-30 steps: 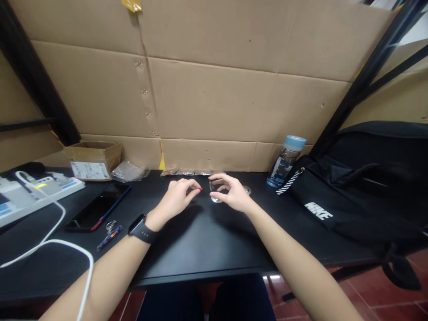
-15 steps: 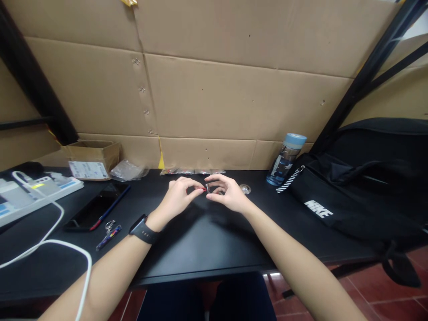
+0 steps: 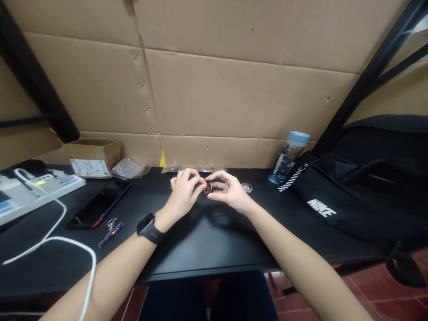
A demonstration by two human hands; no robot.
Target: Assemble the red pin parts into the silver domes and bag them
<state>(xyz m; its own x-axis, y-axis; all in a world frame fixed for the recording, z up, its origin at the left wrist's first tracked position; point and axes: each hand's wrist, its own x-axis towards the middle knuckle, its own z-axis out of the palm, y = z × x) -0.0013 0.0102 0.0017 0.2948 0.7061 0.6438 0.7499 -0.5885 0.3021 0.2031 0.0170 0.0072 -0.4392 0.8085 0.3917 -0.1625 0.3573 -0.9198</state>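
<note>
Both hands are raised close together above the middle of the black table. A small round disc [image 3: 207, 187] with a shiny rim and some red on it is upright between the thumb and fingers of my right hand [image 3: 230, 192]. My left hand [image 3: 184, 191] pinches a small red piece at the disc's left side; its exact kind is too small to tell. Bits of red also show behind the fingers of both hands. Just right of my right hand, a clear round dish-like piece [image 3: 247, 187] lies on the table.
Small plastic packets [image 3: 207, 170] lie along the cardboard wall. At left are an open carton [image 3: 92, 156], a plastic bag [image 3: 129, 168], a phone [image 3: 100, 205], a keychain [image 3: 111, 234], and a power strip [image 3: 72, 183] with a white cable. A bottle [image 3: 288, 158] and black backpack [image 3: 361, 191] stand right.
The disc has turned from edge-on so that more of its face shows. My left hand has rolled over, its back now facing up more. The view has shifted slightly.
</note>
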